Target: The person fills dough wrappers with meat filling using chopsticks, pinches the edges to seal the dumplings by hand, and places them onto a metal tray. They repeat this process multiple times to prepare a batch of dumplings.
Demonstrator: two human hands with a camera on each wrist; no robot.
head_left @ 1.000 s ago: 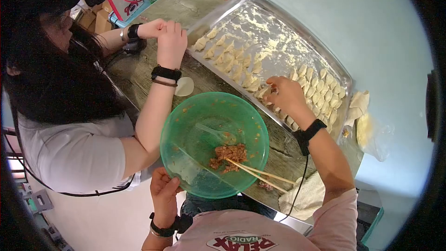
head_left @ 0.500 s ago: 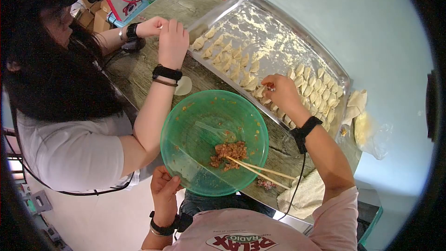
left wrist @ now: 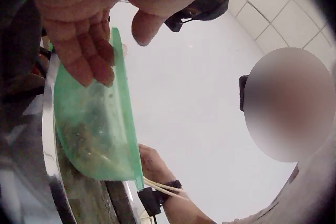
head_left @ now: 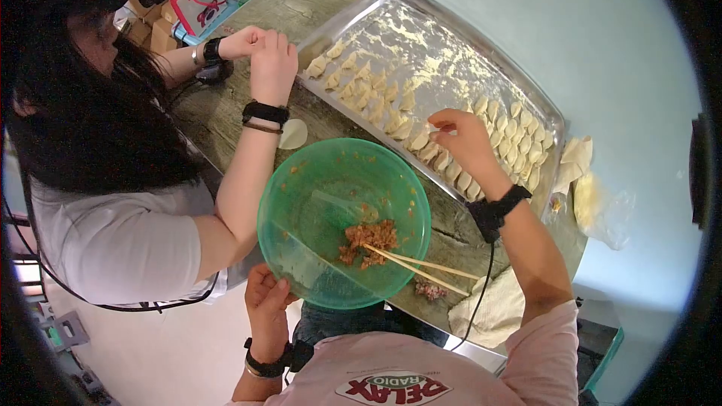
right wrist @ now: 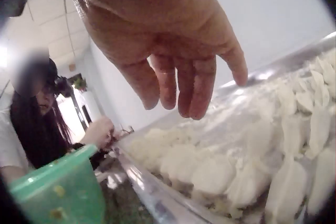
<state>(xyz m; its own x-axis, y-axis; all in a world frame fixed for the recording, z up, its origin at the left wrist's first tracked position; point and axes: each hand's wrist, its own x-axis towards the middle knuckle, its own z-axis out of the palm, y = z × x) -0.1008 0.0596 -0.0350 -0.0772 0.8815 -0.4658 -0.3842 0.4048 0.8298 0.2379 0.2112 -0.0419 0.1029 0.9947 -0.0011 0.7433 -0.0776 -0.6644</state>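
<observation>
My left hand (head_left: 268,308) grips the rim of a green plastic bowl (head_left: 301,173), thumb on the inner side and fingers along the outer wall (left wrist: 79,113). In the bowl lie a clump of minced filling (head_left: 372,237), a translucent spoon (head_left: 338,205) and a pair of chopsticks (head_left: 421,263). My right hand (head_left: 468,143) hovers over the front edge of a metal tray (head_left: 519,83), holding nothing. Its fingers hang loosely apart above a row of folded dumplings (right wrist: 212,174) in the right wrist view.
Beside me another person (head_left: 113,240) works with both hands together near the tray's left end. A round wrapper (head_left: 293,134) lies on the wooden table (head_left: 293,0). A cloth (head_left: 492,312) is at the near edge, and a plastic bag (head_left: 605,214) stands by the wall.
My right hand has come away from the front row of dumplings, its fingers parting. The left hand keeps its hold on the bowl. The whole head view has shifted slightly.
</observation>
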